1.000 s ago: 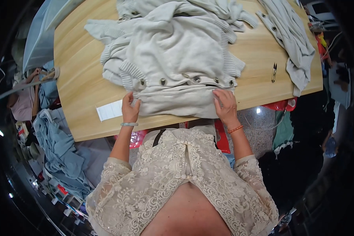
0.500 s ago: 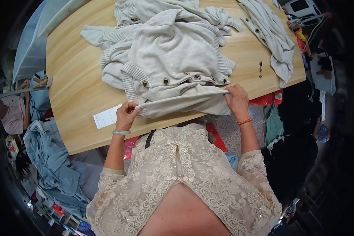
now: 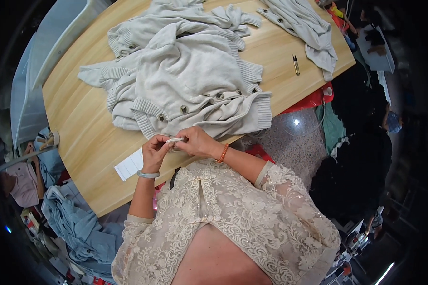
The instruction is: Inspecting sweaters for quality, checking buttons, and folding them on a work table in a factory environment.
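Wood-grain table (image 3: 78,142) carries a heap of pale buttoned knits (image 3: 190,69) from near edge to far middle, a separate knit (image 3: 306,35) far right, small snips (image 3: 296,65) right, white paper slip (image 3: 130,166) near left.

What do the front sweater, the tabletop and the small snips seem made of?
Front sweater: soft, matte knit, perhaps cotton or wool; ribbed edges show.
Tabletop: smooth wood or wood-look laminate, judging by streaked grain.
Snips: dark and gold-toned, probably metal; too small to confirm.
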{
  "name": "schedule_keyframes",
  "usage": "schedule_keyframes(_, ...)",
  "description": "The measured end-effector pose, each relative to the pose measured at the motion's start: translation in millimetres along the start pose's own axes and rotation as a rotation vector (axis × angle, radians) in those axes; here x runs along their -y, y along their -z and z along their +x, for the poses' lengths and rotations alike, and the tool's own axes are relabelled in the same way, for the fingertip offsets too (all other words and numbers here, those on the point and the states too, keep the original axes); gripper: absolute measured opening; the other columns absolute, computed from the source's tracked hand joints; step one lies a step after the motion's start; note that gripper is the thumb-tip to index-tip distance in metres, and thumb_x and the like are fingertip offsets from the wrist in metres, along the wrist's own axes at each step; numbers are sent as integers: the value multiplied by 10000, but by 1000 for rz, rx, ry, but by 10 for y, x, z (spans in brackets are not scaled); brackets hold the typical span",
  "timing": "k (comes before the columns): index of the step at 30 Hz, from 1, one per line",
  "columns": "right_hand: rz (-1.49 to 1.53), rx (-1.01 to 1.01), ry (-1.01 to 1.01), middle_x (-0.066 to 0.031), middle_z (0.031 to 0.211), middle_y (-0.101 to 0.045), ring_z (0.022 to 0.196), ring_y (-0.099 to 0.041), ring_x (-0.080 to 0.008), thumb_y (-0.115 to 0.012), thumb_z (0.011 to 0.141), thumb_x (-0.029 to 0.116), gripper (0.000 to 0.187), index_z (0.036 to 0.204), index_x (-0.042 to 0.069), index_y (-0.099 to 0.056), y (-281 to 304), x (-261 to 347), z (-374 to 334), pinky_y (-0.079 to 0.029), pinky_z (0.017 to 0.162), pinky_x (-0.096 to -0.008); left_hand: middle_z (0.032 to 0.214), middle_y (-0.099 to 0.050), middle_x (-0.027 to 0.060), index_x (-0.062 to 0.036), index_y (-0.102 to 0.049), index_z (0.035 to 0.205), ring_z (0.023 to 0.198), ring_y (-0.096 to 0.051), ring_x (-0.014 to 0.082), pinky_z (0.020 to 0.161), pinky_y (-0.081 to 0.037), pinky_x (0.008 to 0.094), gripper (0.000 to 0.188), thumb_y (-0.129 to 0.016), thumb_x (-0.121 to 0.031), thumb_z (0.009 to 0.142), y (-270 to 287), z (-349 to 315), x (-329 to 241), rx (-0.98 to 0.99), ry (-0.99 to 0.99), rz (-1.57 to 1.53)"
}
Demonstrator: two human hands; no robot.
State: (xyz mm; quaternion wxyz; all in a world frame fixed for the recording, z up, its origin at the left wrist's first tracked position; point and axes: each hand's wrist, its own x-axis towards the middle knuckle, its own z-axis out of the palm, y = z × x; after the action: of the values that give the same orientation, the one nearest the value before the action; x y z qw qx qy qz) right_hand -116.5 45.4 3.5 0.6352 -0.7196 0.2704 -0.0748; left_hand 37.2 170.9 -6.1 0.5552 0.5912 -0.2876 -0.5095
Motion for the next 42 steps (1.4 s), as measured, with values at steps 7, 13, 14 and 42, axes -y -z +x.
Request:
schedule_keyframes(7, -346, -100, 55, -157, 814, -598, 805, -601, -355, -619, 767, 190, 186, 828, 17, -588, -28, -157, -12, -474, 716, -434, 764, -610, -21, -10, -625, 881, 705, -549, 56, 626, -444, 193, 84, -672, -36, 817, 64, 158, 191, -6, 122, 105)
schedule_keyframes(13, -359, -60, 146, -165, 888, -548, 813, -581, -365, -576, 771, 116, 179, 922, 30, -535, -13, -82, 6, -471, 711, -436, 883, -558, 96, -8, -586, 1059, 710, -573, 169, 663, -483, 266, 306, -656, -11, 761, 82, 639, 46, -230, -221, 611)
schedule_keyframes(14, -348, -76, 176, -168, 864, -545, 787, -581, -359, -574, 764, 95, 176, 921, 26, -537, -26, -67, 26, -472, 698, -425, 886, -576, 77, -14, -591, 1053, 707, -568, 138, 652, -477, 251, 296, -662, -16, 765, 114, 697, 128, -210, -224, 640)
schedule_keyframes(42, -508, -45, 282, -164, 914, -514, 783, -593, -365, -627, 738, 92, 347, 1047, 26, -484, 21, 224, 207, -492, 681, -441, 795, -644, 21, -11, -662, 945, 673, -552, 71, 611, -441, 203, 175, -692, -134, 825, 262, 440, -145, 61, 389, -191)
